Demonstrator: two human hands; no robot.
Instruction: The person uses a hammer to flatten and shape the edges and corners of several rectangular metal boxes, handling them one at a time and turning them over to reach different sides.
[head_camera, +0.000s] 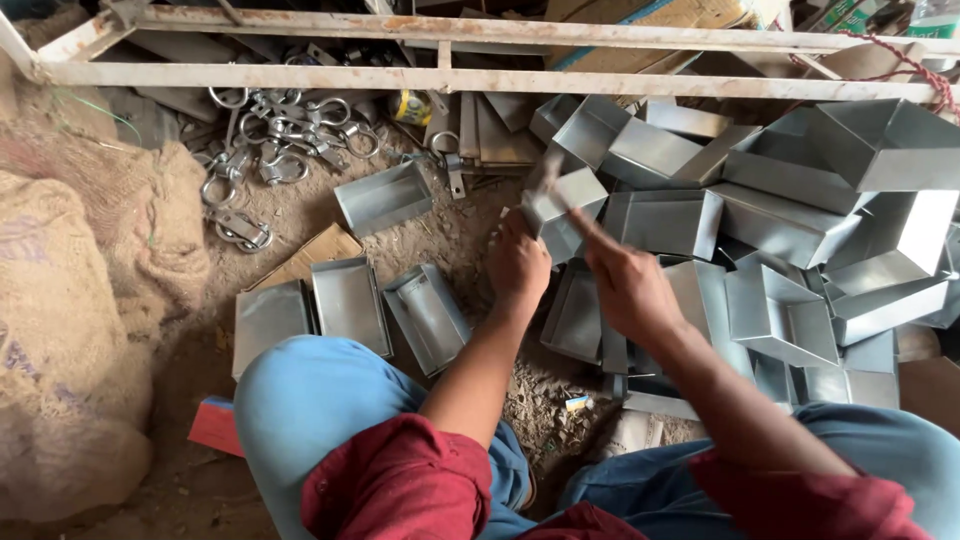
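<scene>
Head view: squatting on the dirt floor (300, 210), knees in blue trousers (310, 400) spread, working a small folded sheet-metal box (560, 205). Left hand (518, 265) gripping the box from below, fingers closed on its near edge, holding it above the ground near the heap of finished boxes (800, 200). Right hand (625, 285) closing its grip around a thin tool handle (585, 228); head blurred, seemingly mid-swing at the box, so judging a shaping step; calling for a steady hold. Lying left: flat trays (350, 305), snap hooks (280, 140), burlap sack (70, 300).
</scene>
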